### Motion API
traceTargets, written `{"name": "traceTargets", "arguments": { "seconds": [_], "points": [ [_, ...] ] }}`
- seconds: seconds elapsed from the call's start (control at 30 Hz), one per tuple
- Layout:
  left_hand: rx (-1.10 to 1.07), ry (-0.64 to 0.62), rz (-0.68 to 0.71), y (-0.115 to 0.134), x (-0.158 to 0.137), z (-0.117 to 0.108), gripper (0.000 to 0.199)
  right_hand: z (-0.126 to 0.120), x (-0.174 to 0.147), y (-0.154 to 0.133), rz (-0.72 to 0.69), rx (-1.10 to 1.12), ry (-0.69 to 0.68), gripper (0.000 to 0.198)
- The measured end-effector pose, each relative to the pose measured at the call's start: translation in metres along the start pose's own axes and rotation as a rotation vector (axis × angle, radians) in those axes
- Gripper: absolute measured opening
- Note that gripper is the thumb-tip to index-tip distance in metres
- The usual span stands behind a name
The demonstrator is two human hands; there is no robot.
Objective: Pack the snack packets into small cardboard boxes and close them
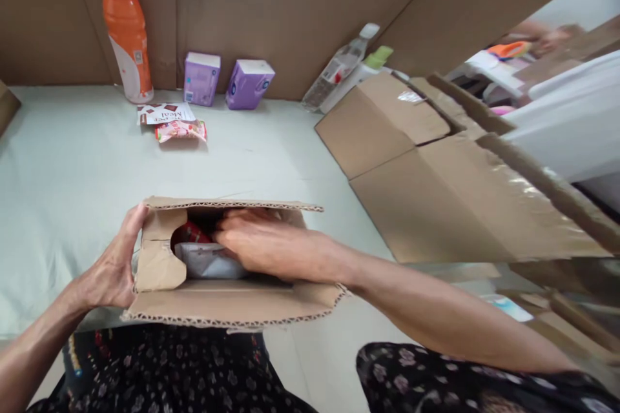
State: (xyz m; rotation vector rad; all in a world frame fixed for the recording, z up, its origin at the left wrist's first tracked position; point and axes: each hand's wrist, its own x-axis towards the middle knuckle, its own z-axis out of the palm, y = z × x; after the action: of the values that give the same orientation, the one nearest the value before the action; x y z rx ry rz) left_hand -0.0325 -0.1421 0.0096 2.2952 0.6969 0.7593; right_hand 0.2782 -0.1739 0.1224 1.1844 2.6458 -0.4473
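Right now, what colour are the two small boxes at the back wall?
Purple with white tops, clearest in the head view.

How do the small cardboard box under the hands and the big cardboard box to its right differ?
The small cardboard box stands open-topped with packets inside, and both hands are on it; the big cardboard box lies untouched, flaps spread. The small one has torn, ragged flap edges; the big one's are straight, with clear tape. Both are plain brown corrugated cardboard.

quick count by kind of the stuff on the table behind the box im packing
orange bottle: 1
clear bottle, lying tilted: 1
purple boxes: 2
flat packets: 2
Total: 6
Not counted: the open carton, held by the left hand, right hand inside it.
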Motion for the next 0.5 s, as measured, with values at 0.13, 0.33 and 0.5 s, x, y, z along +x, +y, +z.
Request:
{"name": "traceTargets", "arguments": {
  "seconds": [0.13, 0.33, 0.5],
  "points": [
    [0.017, -0.022, 0.033, 0.017, 0.011, -0.006, 0.122, -0.002, -0.010, 0.007, -0.144, 0.065, 0.255, 0.032],
    [0.066, 0.053, -0.004, 0.038, 0.018, -0.018, 0.125, -0.033, -0.057, 0.027, 0.319, 0.648, 1.134, 0.029],
    [0.126, 0.075, -0.137, 0.048, -0.009, -0.024, 0.125, -0.060, -0.024, 0.088, 0.560, 0.777, 1.415, 0.031]
  ]
}}
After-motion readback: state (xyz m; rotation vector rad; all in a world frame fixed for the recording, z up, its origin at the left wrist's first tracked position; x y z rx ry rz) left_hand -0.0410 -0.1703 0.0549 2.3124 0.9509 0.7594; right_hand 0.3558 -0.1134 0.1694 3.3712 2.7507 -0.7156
